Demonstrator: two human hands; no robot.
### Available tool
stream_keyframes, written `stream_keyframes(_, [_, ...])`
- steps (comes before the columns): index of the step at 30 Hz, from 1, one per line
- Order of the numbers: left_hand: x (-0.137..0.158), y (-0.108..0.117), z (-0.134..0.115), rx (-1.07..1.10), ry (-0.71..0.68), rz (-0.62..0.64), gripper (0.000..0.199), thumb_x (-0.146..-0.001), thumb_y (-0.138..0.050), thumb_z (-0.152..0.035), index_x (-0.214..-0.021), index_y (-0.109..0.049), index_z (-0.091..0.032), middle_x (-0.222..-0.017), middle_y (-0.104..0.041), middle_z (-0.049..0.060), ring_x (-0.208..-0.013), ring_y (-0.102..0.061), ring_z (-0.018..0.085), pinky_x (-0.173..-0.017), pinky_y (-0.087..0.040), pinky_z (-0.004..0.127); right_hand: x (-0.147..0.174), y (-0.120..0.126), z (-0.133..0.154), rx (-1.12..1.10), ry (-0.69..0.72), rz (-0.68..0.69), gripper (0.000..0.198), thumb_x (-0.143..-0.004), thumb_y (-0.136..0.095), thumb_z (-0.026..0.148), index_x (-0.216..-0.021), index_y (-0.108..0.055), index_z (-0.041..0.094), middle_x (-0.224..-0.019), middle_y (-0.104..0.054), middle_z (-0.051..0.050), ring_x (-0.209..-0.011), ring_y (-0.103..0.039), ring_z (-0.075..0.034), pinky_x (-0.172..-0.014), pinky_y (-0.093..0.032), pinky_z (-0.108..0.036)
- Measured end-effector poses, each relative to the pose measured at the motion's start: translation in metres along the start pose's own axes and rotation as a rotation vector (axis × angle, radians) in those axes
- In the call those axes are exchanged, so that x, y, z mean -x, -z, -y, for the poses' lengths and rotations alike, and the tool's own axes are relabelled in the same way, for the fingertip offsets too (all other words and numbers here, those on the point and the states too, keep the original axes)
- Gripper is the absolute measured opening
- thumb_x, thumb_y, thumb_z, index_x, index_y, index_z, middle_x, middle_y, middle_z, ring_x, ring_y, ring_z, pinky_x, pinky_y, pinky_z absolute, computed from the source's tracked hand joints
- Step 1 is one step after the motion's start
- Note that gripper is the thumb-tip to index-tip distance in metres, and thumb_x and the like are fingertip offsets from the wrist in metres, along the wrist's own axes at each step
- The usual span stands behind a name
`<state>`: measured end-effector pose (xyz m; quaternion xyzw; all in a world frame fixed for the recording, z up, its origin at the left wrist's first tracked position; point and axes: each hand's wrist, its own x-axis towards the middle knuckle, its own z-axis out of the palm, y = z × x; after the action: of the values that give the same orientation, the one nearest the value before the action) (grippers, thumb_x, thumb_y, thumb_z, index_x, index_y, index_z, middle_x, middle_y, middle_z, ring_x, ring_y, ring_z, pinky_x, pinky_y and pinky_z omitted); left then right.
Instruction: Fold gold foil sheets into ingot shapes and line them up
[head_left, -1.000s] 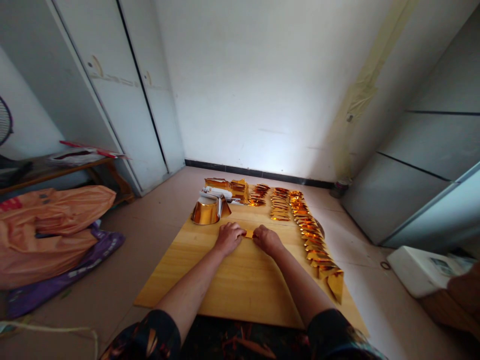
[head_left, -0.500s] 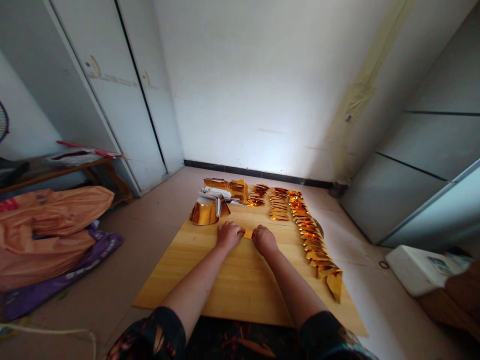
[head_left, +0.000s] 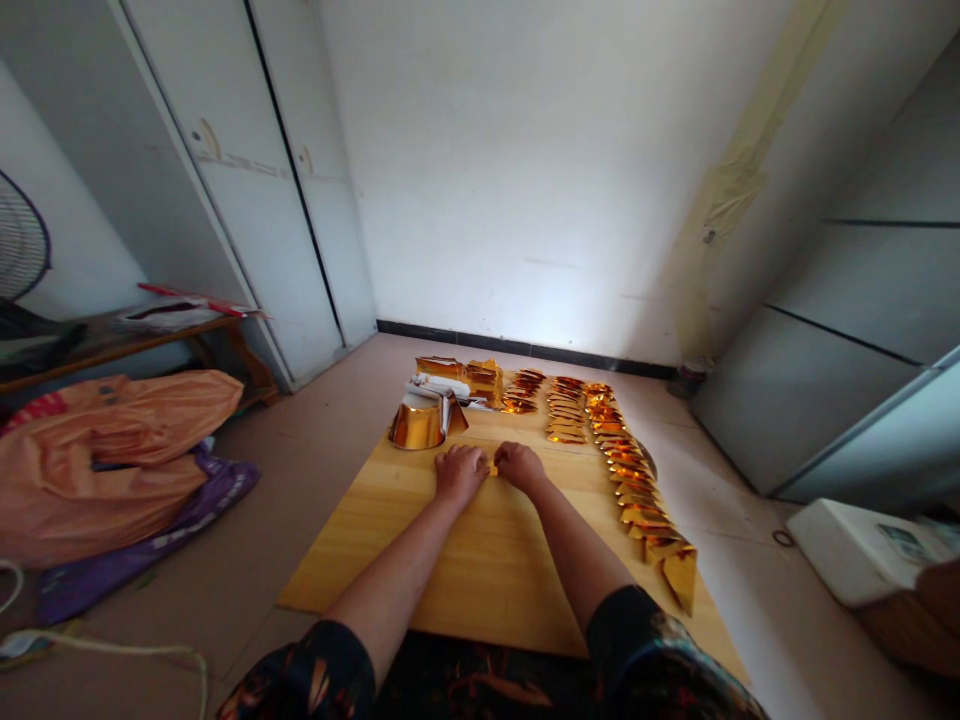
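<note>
Over the middle of the wooden board (head_left: 480, 580), both forearms reach forward and slant inward, so that the left hand (head_left: 461, 474) and right hand (head_left: 519, 466) nearly meet, knuckles up and low to the wood. Between them sits a small gold paper piece (head_left: 493, 470). Each hand's fingers are curled in, the tips closed on the piece from its two sides, though so little of it shows that its fold is hard to make out. Rows of folded gold pieces (head_left: 636, 485) lie beyond the right hand; a curved gold stack (head_left: 417, 425) stands ahead of the left.
</note>
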<state>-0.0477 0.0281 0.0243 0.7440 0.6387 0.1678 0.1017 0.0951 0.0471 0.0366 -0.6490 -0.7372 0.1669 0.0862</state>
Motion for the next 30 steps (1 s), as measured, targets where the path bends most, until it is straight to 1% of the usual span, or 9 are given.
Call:
stream_keyframes(3, [0.005, 0.001, 0.003, -0.007, 0.094, -0.011, 0.012, -0.081, -0.059, -0.034, -0.084, -0.066, -0.025, -0.096, -0.064, 0.002, -0.101, -0.05, 0.022, -0.088, -0.032, 0.037, -0.006, 0.002, -0.004, -0.051, -0.023, 0.046, 0.017, -0.076, -0.059, 0.018, -0.09, -0.068, 0.022, -0.088, -0.07, 0.0, -0.08, -0.062, -0.012, -0.062, -0.039, -0.018])
stream_keyframes(6, [0.008, 0.003, 0.004, -0.004, 0.144, -0.021, 0.011, -0.08, -0.058, -0.033, -0.083, -0.067, -0.026, -0.099, -0.061, 0.002, -0.103, -0.049, 0.022, -0.092, -0.031, 0.038, -0.009, 0.006, -0.001, -0.07, -0.053, 0.066, 0.014, -0.072, -0.065, 0.027, -0.085, -0.067, 0.021, -0.083, -0.07, -0.001, -0.075, -0.062, -0.013, -0.056, -0.036, -0.019])
stream_keyframes(10, [0.007, 0.004, 0.001, 0.018, 0.195, -0.013, 0.01, -0.078, -0.06, -0.032, -0.084, -0.067, -0.029, -0.104, -0.06, 0.002, -0.106, -0.048, 0.022, -0.095, -0.03, 0.04, -0.009, 0.012, 0.011, -0.039, -0.125, 0.089, 0.028, -0.066, -0.071, 0.038, -0.087, -0.065, 0.021, -0.09, -0.07, -0.003, -0.081, -0.062, -0.017, -0.058, -0.038, -0.021])
stream_keyframes(13, [0.005, 0.004, -0.001, 0.024, 0.224, 0.0, 0.009, -0.078, -0.06, -0.03, -0.084, -0.068, -0.03, -0.106, -0.06, 0.001, -0.108, -0.047, 0.022, -0.097, -0.029, 0.041, -0.009, 0.015, 0.018, 0.007, -0.155, 0.096, 0.034, -0.063, -0.073, 0.041, -0.09, -0.065, 0.022, -0.096, -0.069, -0.005, -0.087, -0.063, -0.019, -0.062, -0.041, -0.022])
stream_keyframes(16, [0.004, 0.004, -0.002, 0.019, 0.243, 0.014, 0.009, -0.078, -0.06, -0.029, -0.081, -0.068, -0.029, -0.107, -0.06, 0.001, -0.109, -0.047, 0.021, -0.098, -0.029, 0.04, -0.012, 0.016, 0.019, 0.006, -0.177, 0.112, 0.034, -0.062, -0.074, 0.037, -0.091, -0.065, 0.021, -0.093, -0.07, -0.005, -0.085, -0.064, -0.018, -0.062, -0.042, -0.022])
stream_keyframes(20, [0.004, 0.005, -0.003, 0.023, 0.258, 0.022, 0.009, -0.078, -0.06, -0.029, -0.08, -0.069, -0.029, -0.108, -0.06, 0.001, -0.11, -0.047, 0.021, -0.098, -0.029, 0.04, -0.016, 0.016, 0.017, -0.002, -0.183, 0.11, 0.029, -0.061, -0.073, 0.03, -0.088, -0.067, 0.019, -0.087, -0.071, -0.006, -0.079, -0.065, -0.018, -0.059, -0.043, -0.021])
stream_keyframes(26, [0.005, 0.003, -0.001, 0.047, 0.252, -0.004, 0.009, -0.077, -0.06, -0.028, -0.079, -0.069, -0.028, -0.107, -0.06, 0.001, -0.108, -0.048, 0.022, -0.097, -0.029, 0.041, -0.018, 0.013, 0.01, -0.021, -0.167, 0.07, 0.015, -0.068, -0.066, 0.021, -0.083, -0.069, 0.018, -0.077, -0.071, -0.005, -0.072, -0.065, -0.016, -0.059, -0.043, -0.019])
stream_keyframes(28, [0.006, 0.002, -0.001, 0.044, 0.228, -0.016, 0.011, -0.079, -0.059, -0.027, -0.082, -0.069, -0.029, -0.106, -0.06, 0.001, -0.107, -0.047, 0.022, -0.096, -0.028, 0.041, -0.018, 0.011, 0.008, -0.023, -0.165, 0.044, 0.016, -0.071, -0.062, 0.017, -0.085, -0.069, 0.018, -0.077, -0.071, -0.006, -0.072, -0.065, -0.015, -0.06, -0.043, -0.019])
stream_keyframes(30, [0.009, 0.0, 0.0, 0.04, 0.169, -0.033, 0.016, -0.082, -0.056, -0.026, -0.087, -0.069, -0.032, -0.104, -0.06, 0.001, -0.105, -0.047, 0.021, -0.096, -0.027, 0.041, -0.017, 0.009, 0.005, -0.026, -0.156, 0.021, 0.018, -0.074, -0.059, 0.015, -0.088, -0.068, 0.017, -0.076, -0.071, -0.007, -0.071, -0.064, -0.015, -0.06, -0.043, -0.019])
